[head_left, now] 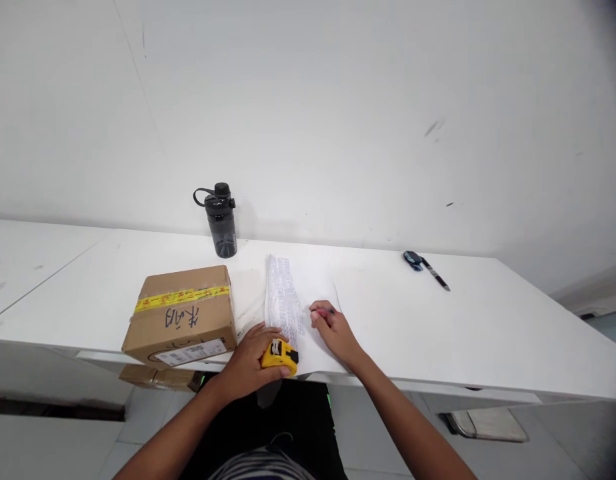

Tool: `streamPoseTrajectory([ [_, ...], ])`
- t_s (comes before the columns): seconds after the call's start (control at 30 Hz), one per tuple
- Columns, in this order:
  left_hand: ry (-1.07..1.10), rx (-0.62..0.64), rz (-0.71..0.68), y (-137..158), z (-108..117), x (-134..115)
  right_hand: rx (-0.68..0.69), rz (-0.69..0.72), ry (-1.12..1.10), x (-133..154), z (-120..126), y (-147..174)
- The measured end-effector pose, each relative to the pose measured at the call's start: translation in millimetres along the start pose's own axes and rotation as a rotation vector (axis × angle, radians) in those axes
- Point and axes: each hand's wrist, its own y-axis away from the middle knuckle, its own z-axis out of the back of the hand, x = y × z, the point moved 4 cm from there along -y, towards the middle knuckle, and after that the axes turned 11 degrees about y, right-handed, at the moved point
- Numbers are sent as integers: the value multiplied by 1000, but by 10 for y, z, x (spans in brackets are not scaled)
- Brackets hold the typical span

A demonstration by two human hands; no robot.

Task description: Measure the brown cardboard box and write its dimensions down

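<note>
- Paper [295, 300], white, with rows of tiny blue-grey writing on the left part and a bare part on the right. Lies on the long white table [388, 320], close to the front edge. Too small to read.
- Tape measure [279, 361], yellow and chunky, with black bits. Sits at the front edge, by the bottom of the paper.
- Pink pen [322, 312], thin, with a dark end. Points over the paper.
- Left hand [249, 358] curled round the tape measure, fingers on the far side, thumb on the near side.
- Right hand [337, 337] with fingers pinched closed on the pink pen. Cannot tell if the tip touches the paper.
- Brown box [183, 323] just left of the left hand, with a yellow strip, dark writing and a white label.
- Dark bottle [222, 223] standing behind the box, with a loop on top.
- Black pen [435, 274] far to the right, beside a small dark blue thing [413, 259].
- White wall [328, 120] behind, with a few dark smudges. Pale floor [368, 427] below.
</note>
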Motion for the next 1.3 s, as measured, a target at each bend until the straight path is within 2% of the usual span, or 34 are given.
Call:
streamPoseTrajectory([
  [0.13,42,-28,37,-12,8,-35,74,-14,-185,114,-105,89],
  [0.23,59,-40,31,-26,8,-67,72,-71,-239,113,-147,80],
  [0.37,87,-41,55,-35,13,-54,48,-135,-233,81,-161,91],
  [0.67,119,-61,171,-15,-4,65,53,-176,-199,56,-206,111],
  [1.0,194,-7,153,-10,27,65,62,-179,-190,40,-203,132],
  [1.3,208,-22,181,0,6,110,59,-181,-184,36,-195,132],
])
